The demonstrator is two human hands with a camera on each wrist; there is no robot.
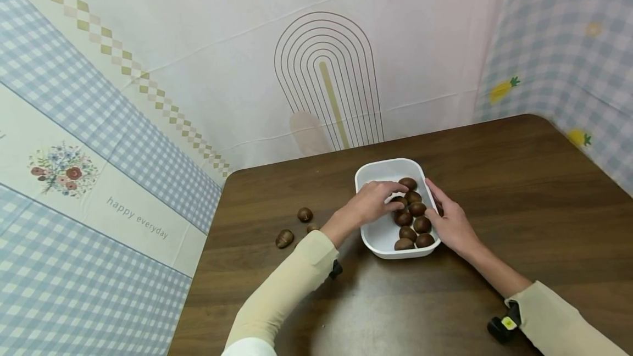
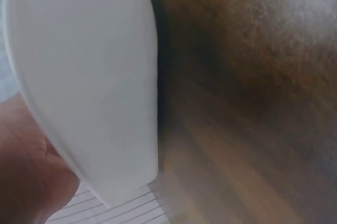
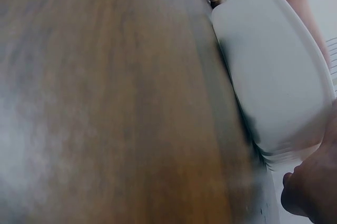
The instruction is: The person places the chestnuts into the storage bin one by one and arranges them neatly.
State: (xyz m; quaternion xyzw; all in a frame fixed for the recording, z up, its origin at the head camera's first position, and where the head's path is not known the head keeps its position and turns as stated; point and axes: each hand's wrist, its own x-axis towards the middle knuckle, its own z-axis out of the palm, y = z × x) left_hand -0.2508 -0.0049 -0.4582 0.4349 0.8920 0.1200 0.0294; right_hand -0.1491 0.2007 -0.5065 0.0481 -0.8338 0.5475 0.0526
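Evidently gripped the white container by one side with the right hand; curved the left hand around a chestnut inside, could not tell whether pinched or released. Perhaps risked tipping the container by tugging, or scattering the other chestnuts by knocking them. Had these beside the right thumb, loose chestnuts farther left on the table.

Tray is wht, chestnuts dk brn, table brn woodgrain, sleeves beige, cloth blue/wht check
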